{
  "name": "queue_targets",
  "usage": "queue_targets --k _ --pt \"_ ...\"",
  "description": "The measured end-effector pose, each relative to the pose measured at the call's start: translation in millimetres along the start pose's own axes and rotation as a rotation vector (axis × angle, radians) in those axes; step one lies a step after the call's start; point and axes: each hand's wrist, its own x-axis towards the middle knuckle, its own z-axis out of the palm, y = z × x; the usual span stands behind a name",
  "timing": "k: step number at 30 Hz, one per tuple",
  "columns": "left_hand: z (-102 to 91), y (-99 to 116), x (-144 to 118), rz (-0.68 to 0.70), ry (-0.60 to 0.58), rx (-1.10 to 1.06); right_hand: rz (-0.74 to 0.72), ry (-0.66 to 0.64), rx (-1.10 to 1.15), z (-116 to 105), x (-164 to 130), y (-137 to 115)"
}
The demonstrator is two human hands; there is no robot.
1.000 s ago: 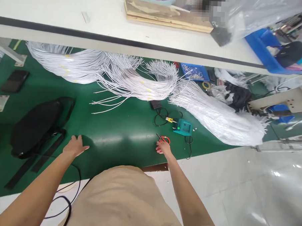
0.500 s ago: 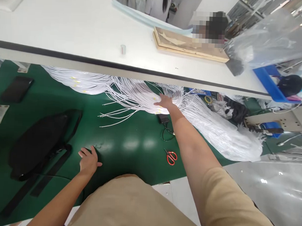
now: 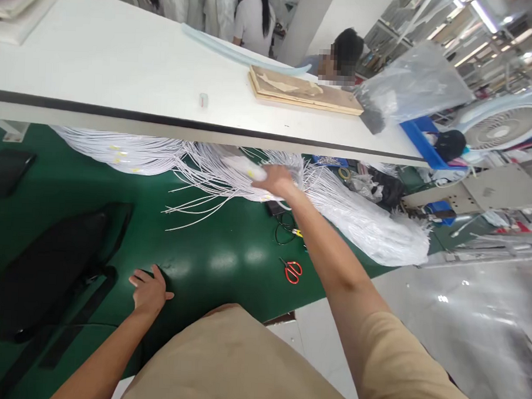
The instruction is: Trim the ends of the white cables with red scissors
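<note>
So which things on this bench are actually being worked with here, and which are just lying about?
In hand:
right hand grasping a bundle of white wires
left hand flat on the green mat

Lying about:
red scissors
black bag
wooden board on the upper shelf
blue bin
fan

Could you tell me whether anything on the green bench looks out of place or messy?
A few loose wires splay out of the white bundles across the mat. The scissors lie open near its edge.

Wire-harness workshop: cable bundles (image 3: 232,168), workbench (image 3: 210,262)
</note>
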Motion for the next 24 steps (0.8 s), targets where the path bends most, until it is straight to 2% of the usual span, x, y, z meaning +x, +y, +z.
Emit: queue_targets --k 2,4,7,8,9,11,12,13,15,19,21,24 --pt "-14.9 6 2 -0.029 -0.039 -0.094 -0.114 0.078 -0.004 13 -47 -19" --pt "-39.0 13 6 -0.029 -0.114 -0.206 -0.299 0.139 -0.025 38 -96 -39" --pt "-80.3 27 5 0.108 -0.250 -0.428 -0.509 0.186 -0.008 89 -166 -67" --pt "-91.3 31 2 0.169 -0.288 -0.587 -0.559 0.191 0.004 107 -186 -76" --pt "-99.5 34 -3 0.199 -0.345 -0.895 -0.605 0.187 0.018 124 -204 -84" --pt "-108.1 35 -14 0.049 -0.341 -1.313 -0.671 0.153 0.063 158 -231 -97" --pt "-109.9 34 -20 -0.068 -0.311 -1.406 -0.695 0.128 0.085 173 -239 -101" --pt "-111.5 33 -25 -0.173 -0.271 -1.410 -0.699 0.092 0.130 187 -245 -104" --pt "-117.1 30 -36 -0.237 -0.222 -1.345 -0.659 -0.058 0.262 211 -248 -104" --pt "-141.7 37 -60 -0.157 -0.076 -1.241 -0.726 -0.284 0.490 241 -240 -87" --pt "-154.7 41 -75 -0.096 -0.050 -1.208 -0.772 -0.304 0.556 250 -236 -77" --pt "-168.3 40 -93 -0.017 -0.118 -1.180 -0.846 -0.255 0.600 260 -233 -68"
